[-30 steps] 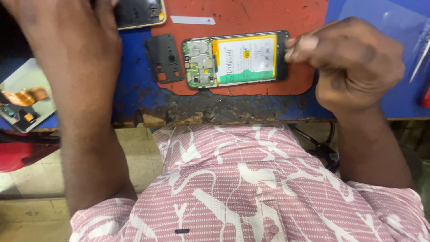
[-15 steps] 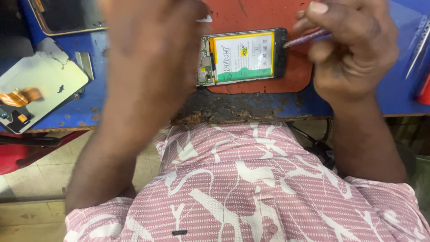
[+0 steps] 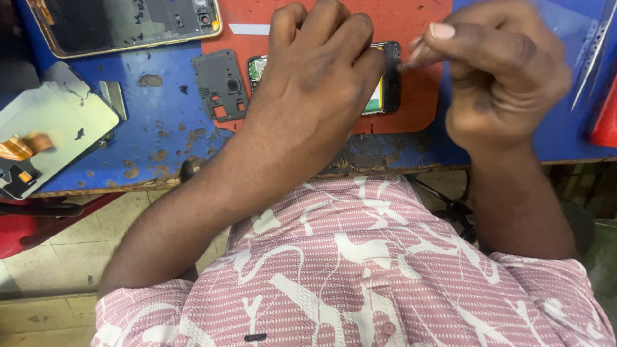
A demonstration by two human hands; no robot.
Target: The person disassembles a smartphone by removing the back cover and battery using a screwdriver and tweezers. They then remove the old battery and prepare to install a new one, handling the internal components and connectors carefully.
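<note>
Black-framed opened phone (image 3: pixel 388 83) on red mat (image 3: pixel 418 38), long axis left-right | left hand (image 3: pixel 315 83) covers, presses it | right hand (image 3: pixel 501 77) pinches thin tool beside its right end

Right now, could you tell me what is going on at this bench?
A person is working on an opened phone lying on a red mat on a worn blue table. Their left hand rests over the phone, covering most of it. Their right hand is closed at the phone's right end, pinching something too blurred to identify. A loose dark cover plate lies beside the phone.
</note>
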